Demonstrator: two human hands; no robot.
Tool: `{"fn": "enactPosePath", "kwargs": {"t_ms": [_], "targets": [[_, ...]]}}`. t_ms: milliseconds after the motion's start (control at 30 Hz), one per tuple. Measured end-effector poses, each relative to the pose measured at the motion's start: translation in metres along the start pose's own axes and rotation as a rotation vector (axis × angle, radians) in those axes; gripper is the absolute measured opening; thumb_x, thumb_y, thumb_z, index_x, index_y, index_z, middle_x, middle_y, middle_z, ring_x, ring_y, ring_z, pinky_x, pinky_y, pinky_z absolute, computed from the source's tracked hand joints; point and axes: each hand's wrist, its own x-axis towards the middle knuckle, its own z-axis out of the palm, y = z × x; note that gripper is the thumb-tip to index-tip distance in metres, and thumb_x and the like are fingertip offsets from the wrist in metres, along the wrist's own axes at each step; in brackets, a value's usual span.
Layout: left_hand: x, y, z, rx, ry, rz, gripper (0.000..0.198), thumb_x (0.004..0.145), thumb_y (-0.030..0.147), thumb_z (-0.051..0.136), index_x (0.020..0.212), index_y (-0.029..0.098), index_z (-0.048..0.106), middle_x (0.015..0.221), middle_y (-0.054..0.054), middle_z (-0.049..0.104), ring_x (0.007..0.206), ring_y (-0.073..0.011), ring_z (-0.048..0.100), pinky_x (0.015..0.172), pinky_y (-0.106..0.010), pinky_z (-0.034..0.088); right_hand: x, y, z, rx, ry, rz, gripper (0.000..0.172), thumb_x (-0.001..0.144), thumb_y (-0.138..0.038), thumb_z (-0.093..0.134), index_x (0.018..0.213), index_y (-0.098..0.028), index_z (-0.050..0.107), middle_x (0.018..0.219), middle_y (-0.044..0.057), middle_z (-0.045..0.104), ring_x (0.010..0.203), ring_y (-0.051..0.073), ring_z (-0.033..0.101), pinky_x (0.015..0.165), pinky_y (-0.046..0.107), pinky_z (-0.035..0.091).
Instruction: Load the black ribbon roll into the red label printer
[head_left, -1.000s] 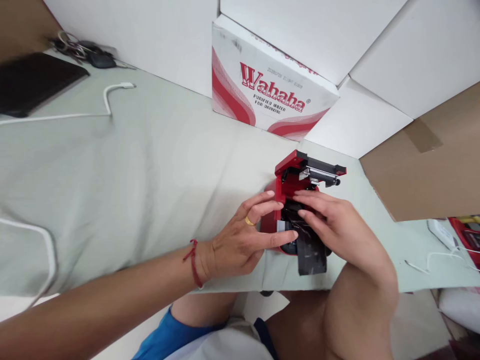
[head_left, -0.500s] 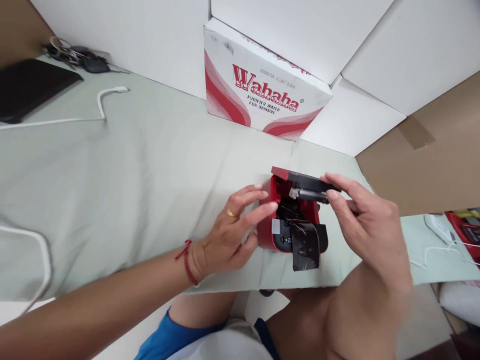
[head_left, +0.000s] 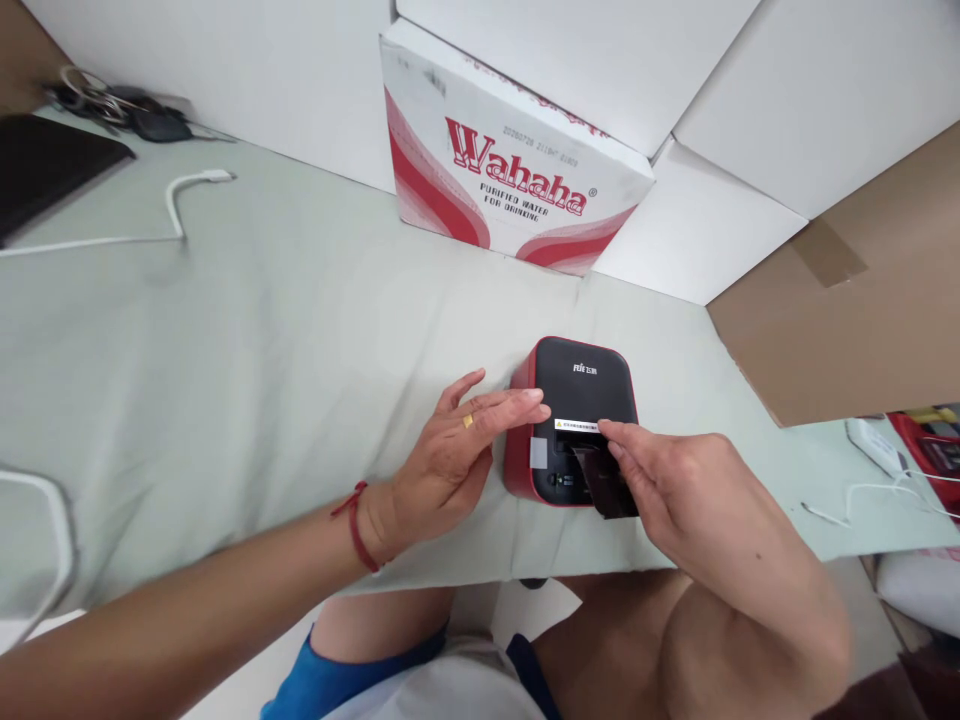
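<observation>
A small label printer [head_left: 585, 385] in red and black stands on the cloth-covered table with its black lid down. A strip of black label tape [head_left: 606, 485] sticks out of its front slot. My left hand [head_left: 457, 450], wearing a ring and a red string bracelet, is open, its fingertips reaching over the printer's left edge. Across the right front of the lid lies my right hand [head_left: 675, 480], fingers stretched out and close together, touching the lid near the slot. It partly covers the tape, and its lower fingers are hidden.
Behind the printer stands a Wahaha water carton [head_left: 517, 170] against white boxes. A brown cardboard box [head_left: 855, 290] is at the right. White cables [head_left: 176, 205], keys [head_left: 150, 115] and a dark flat device [head_left: 52, 180] lie at the left.
The printer's lid was raised by my right hand and is now down. My right hand has moved down to the front of the lid. My left hand has shifted slightly left in the picture.
</observation>
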Motion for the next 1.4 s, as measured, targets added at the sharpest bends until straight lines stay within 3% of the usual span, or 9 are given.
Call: {"fn": "enactPosePath", "kwargs": {"t_ms": [300, 400, 467, 533, 633, 767, 1033, 1233, 1400], "targets": [[-0.002, -0.001, -0.005, 0.122, 0.080, 0.134, 0.040, 0.098, 0.006, 0.048, 0.124, 0.026, 0.070, 0.131, -0.012, 0.067, 0.141, -0.0287, 0.055, 0.114, -0.054, 0.052, -0.004, 0.023, -0.006, 0.291, 0.038, 0.091, 0.032, 0.110, -0.030, 0.050, 0.123, -0.025, 0.079, 0.109, 0.001, 0.086, 0.090, 0.017, 0.083, 0.071, 0.023, 0.064], [-0.002, -0.002, -0.007, 0.090, 0.047, 0.134, 0.043, 0.098, 0.005, 0.048, 0.128, 0.025, 0.070, 0.098, -0.006, 0.064, 0.100, -0.0207, 0.064, 0.087, -0.038, 0.061, -0.014, 0.025, -0.017, 0.322, 0.149, 0.046, 0.029, 0.108, -0.028, 0.056, 0.127, -0.027, 0.077, 0.104, -0.001, 0.086, 0.083, 0.015, 0.082, 0.074, 0.022, 0.065], [-0.002, -0.002, -0.006, 0.038, -0.017, 0.143, 0.045, 0.098, 0.003, 0.045, 0.133, 0.023, 0.066, 0.078, 0.000, 0.057, 0.070, -0.0141, 0.055, 0.063, -0.026, 0.052, -0.023, 0.027, -0.025, 0.318, 0.179, -0.015, 0.029, 0.107, -0.026, 0.059, 0.130, -0.031, 0.075, 0.105, -0.003, 0.086, 0.083, 0.013, 0.082, 0.080, 0.021, 0.065], [-0.002, -0.002, -0.005, 0.028, -0.038, 0.144, 0.048, 0.098, 0.002, 0.042, 0.135, 0.021, 0.065, 0.070, 0.003, 0.051, 0.058, -0.0122, 0.046, 0.052, -0.024, 0.040, -0.031, 0.030, -0.029, 0.301, 0.147, -0.090, 0.032, 0.107, -0.025, 0.059, 0.134, -0.034, 0.073, 0.111, -0.004, 0.086, 0.090, 0.013, 0.083, 0.085, 0.020, 0.065], [-0.003, 0.000, -0.005, 0.046, -0.021, 0.140, 0.056, 0.094, -0.003, 0.039, 0.139, 0.022, 0.062, 0.067, 0.004, 0.050, 0.055, -0.0123, 0.046, 0.050, -0.025, 0.036, -0.037, 0.032, -0.030, 0.274, -0.004, -0.179, 0.034, 0.107, -0.026, 0.058, 0.138, -0.035, 0.070, 0.120, -0.004, 0.084, 0.096, 0.016, 0.083, 0.081, 0.023, 0.067], [-0.004, 0.002, -0.004, 0.050, -0.010, 0.130, 0.072, 0.087, -0.009, 0.039, 0.148, 0.025, 0.056, 0.067, 0.007, 0.052, 0.055, -0.0111, 0.048, 0.052, -0.024, 0.038, -0.034, 0.033, -0.028, 0.286, -0.181, -0.204, 0.034, 0.109, -0.029, 0.053, 0.137, -0.033, 0.073, 0.108, -0.002, 0.085, 0.080, 0.017, 0.082, 0.067, 0.026, 0.066], [-0.006, 0.002, -0.002, 0.112, -0.006, 0.156, 0.076, 0.080, -0.010, 0.037, 0.146, 0.022, 0.055, 0.063, 0.009, 0.047, 0.052, -0.0120, 0.044, 0.051, -0.025, 0.036, -0.024, 0.035, -0.030, 0.346, -0.138, -0.023, 0.028, 0.108, -0.038, 0.056, 0.121, -0.032, 0.080, 0.103, -0.002, 0.085, 0.083, 0.016, 0.081, 0.071, 0.024, 0.063], [-0.006, 0.000, 0.002, 0.140, -0.057, 0.166, 0.069, 0.078, -0.006, 0.039, 0.141, 0.018, 0.052, 0.067, 0.007, 0.054, 0.053, -0.0127, 0.049, 0.052, -0.025, 0.041, 0.021, 0.032, 0.005, 0.431, 0.059, 0.063, 0.026, 0.106, -0.030, 0.057, 0.117, -0.025, 0.079, 0.104, 0.001, 0.084, 0.089, 0.018, 0.079, 0.081, 0.030, 0.061], [-0.008, -0.002, 0.005, 0.158, -0.071, 0.173, 0.071, 0.079, -0.004, 0.039, 0.146, 0.020, 0.046, 0.073, 0.005, 0.064, 0.056, -0.0151, 0.056, 0.053, -0.026, 0.047, 0.056, 0.025, 0.029, 0.147, -0.138, 0.056, 0.037, 0.100, -0.017, 0.055, 0.130, -0.028, 0.075, 0.120, 0.003, 0.082, 0.105, 0.025, 0.076, 0.089, 0.038, 0.055]]}}
